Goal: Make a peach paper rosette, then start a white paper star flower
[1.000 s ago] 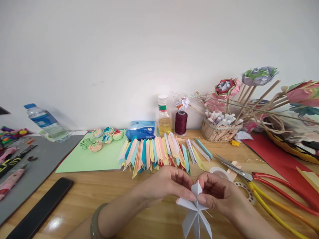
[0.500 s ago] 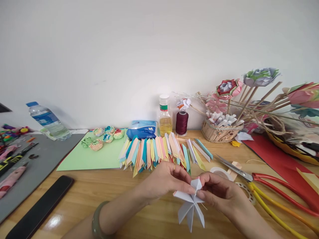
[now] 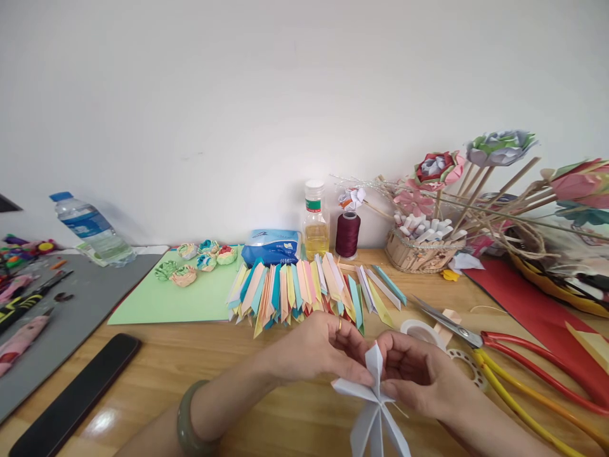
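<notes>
Wooden table [image 3: 200, 368], green sheet [image 3: 171, 301], black phone [image 3: 76, 403], scissors [image 3: 499, 355], folded paper strips [image 3: 295, 289]

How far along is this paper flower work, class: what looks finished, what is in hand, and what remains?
Done: small rosettes lie on the green sheet, and finished flowers stand on sticks. In hand: the left hand and right hand pinch a white folded piece at its middle, its points splayed out. Probably left: a row of folded coloured strips lies unassembled, with scissors alongside.
</notes>
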